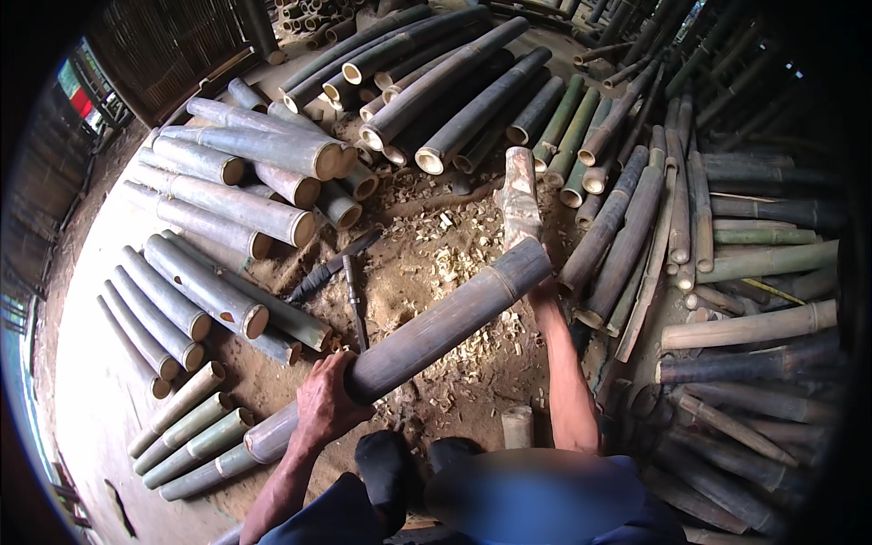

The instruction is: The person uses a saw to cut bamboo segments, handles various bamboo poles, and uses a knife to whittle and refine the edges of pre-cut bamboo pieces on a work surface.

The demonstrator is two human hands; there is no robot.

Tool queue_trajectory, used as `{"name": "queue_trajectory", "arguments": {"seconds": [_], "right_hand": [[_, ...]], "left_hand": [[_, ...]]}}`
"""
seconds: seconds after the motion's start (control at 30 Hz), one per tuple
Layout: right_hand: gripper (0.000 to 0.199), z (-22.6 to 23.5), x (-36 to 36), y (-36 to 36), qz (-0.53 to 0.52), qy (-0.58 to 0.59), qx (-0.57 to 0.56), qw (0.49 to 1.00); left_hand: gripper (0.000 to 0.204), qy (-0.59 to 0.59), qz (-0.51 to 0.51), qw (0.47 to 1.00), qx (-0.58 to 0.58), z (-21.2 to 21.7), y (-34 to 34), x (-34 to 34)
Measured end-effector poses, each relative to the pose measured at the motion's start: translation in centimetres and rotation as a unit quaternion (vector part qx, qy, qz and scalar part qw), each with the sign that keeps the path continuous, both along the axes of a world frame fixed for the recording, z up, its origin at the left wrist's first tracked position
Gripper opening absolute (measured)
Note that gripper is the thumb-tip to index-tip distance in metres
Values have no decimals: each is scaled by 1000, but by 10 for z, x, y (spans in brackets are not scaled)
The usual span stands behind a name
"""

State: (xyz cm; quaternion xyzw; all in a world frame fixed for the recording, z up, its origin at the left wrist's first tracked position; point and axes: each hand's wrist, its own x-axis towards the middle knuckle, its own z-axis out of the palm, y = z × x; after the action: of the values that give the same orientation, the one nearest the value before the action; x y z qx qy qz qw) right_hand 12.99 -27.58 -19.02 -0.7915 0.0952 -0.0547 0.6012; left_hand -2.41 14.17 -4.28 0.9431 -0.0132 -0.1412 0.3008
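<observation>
I hold a thick dark grey-green bamboo section (445,318) slantwise over the ground, its cut end toward the upper right. My left hand (327,400) wraps around its near end. My right hand (543,292) reaches under the far end and is mostly hidden behind the bamboo. Just beyond the far end stands a pale, worn wooden block (520,195). On the chip-strewn dirt under the section lie a dark long blade (331,270) and a slim metal tool (354,304).
Cut bamboo sections lie stacked on the left (227,209), at the back (436,82) and on the right (636,218). Several paler sections (191,427) lie by my left arm. A short bamboo stub (516,425) stands near my knees. Shavings (445,254) cover the ground.
</observation>
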Motion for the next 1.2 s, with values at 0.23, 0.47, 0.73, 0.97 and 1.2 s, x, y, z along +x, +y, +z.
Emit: {"name": "queue_trajectory", "arguments": {"seconds": [0.23, 0.47, 0.73, 0.97, 1.2], "right_hand": [[32, 3, -102, 24, -113, 106, -28, 988], [56, 6, -72, -235, -395, 88, -501, 765], [15, -21, -25, -339, -223, 141, -19, 964], [89, 61, -60, -190, -280, -2, -8, 960], [53, 145, -123, -30, 79, -36, -104, 991]], "left_hand": [[65, -60, -39, 997, 42, -19, 18, -3], [64, -81, -148, 983, 65, -66, -9, -7], [78, -109, -114, 983, 98, -114, -2, -28], [67, -174, 151, 971, -65, -77, 19, -81], [48, -41, 204, 959, -191, -86, 32, -90]]}}
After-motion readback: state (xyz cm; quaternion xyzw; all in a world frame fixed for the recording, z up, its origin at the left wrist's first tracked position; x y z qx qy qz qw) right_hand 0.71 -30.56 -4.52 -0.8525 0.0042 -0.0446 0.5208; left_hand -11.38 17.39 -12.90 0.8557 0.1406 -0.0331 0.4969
